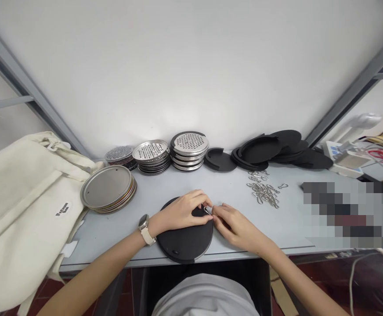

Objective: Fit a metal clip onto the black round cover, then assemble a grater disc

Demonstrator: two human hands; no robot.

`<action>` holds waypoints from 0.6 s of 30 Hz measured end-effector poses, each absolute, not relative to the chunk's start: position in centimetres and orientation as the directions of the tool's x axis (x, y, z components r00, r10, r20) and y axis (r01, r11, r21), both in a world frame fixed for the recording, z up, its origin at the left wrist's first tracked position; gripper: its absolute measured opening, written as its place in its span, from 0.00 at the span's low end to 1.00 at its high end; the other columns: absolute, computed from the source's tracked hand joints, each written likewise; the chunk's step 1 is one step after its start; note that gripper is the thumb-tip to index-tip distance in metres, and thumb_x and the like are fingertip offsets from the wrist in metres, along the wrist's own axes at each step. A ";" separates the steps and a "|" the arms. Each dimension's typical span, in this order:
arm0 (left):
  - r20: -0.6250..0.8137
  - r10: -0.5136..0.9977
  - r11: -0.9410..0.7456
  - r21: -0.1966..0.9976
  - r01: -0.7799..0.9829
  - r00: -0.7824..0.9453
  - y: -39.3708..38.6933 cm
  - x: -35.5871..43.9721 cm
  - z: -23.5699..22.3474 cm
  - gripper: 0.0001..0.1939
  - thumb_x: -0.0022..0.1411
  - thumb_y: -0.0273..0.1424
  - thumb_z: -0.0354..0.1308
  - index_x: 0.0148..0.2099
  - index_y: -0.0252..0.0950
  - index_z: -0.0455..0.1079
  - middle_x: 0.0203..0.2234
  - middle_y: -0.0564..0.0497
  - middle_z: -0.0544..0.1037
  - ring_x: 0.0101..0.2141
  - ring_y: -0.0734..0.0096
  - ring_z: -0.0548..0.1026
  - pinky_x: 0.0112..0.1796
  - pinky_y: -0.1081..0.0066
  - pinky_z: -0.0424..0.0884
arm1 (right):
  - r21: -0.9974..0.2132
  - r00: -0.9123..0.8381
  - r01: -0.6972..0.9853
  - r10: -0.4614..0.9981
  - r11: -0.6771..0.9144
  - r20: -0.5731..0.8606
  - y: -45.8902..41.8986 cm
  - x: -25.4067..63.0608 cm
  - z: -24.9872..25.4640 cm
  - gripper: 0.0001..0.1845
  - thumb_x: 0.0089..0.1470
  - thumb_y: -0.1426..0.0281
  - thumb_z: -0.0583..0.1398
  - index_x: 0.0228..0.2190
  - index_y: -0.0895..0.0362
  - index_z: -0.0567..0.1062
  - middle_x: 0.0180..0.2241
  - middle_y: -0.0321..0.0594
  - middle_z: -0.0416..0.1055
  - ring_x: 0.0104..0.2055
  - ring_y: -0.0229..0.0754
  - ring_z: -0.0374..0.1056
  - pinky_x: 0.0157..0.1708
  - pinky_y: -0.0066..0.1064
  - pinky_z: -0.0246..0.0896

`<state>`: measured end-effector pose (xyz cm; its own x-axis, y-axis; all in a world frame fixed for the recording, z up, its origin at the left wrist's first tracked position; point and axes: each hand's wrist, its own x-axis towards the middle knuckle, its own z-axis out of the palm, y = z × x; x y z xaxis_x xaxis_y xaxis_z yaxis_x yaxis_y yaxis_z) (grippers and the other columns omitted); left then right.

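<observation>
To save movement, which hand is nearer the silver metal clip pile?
Right: the right hand is left of the pile; the left hand is farther left, over a round black disc.

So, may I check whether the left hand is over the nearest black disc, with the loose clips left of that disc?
Not quite: the head view shows the loose clips lying to the right of the nearest black disc, not the left. The left hand is indeed over that disc.

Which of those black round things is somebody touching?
The black disc at the front of the table, under the left hand; the other black discs lie back by the wall.
</observation>
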<state>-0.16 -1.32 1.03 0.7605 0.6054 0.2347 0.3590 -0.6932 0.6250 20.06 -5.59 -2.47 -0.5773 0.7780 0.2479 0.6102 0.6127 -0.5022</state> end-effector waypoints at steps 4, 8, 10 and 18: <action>0.258 0.618 -0.689 0.632 0.354 0.742 -1.3 0.0 1.0 0.05 0.65 0.29 0.50 0.40 0.35 0.67 0.34 0.51 0.71 0.35 0.72 0.70 0.40 0.71 0.66 | -0.516 -0.543 0.626 0.802 0.585 0.250 -5.6 19.9 -2.6 0.11 0.63 0.72 0.47 0.29 0.54 0.63 0.24 0.35 0.65 0.27 0.40 0.59 0.35 0.35 0.57; 0.256 0.649 -0.659 0.660 0.361 0.717 -1.3 0.0 1.3 0.08 0.66 0.29 0.48 0.38 0.35 0.68 0.32 0.51 0.72 0.33 0.72 0.69 0.40 0.70 0.66 | -0.521 -0.528 0.637 0.814 0.568 0.242 -5.6 19.9 -2.6 0.10 0.63 0.71 0.48 0.29 0.54 0.63 0.25 0.36 0.66 0.29 0.42 0.60 0.33 0.34 0.58; 0.253 0.649 -0.652 0.671 0.353 0.718 -1.2 0.0 1.4 0.08 0.66 0.28 0.48 0.37 0.35 0.68 0.32 0.51 0.72 0.34 0.72 0.70 0.41 0.70 0.66 | -0.523 -0.530 0.639 0.815 0.564 0.232 -5.6 19.9 -2.5 0.10 0.63 0.71 0.48 0.29 0.54 0.62 0.26 0.37 0.66 0.29 0.42 0.61 0.32 0.34 0.58; 0.265 0.652 -0.667 0.646 0.371 0.711 -1.0 -0.1 1.0 0.08 0.66 0.26 0.47 0.39 0.35 0.68 0.35 0.50 0.71 0.37 0.71 0.70 0.43 0.70 0.66 | -0.510 -0.538 0.654 0.817 0.559 0.206 -5.6 19.9 -2.5 0.09 0.65 0.70 0.47 0.33 0.54 0.63 0.29 0.39 0.68 0.32 0.43 0.63 0.34 0.35 0.59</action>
<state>-0.10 -1.03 0.96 0.7107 0.6518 0.2646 0.3714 -0.6671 0.6457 19.88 -5.58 -2.53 -0.5378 0.8175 0.2063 0.6541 0.5589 -0.5097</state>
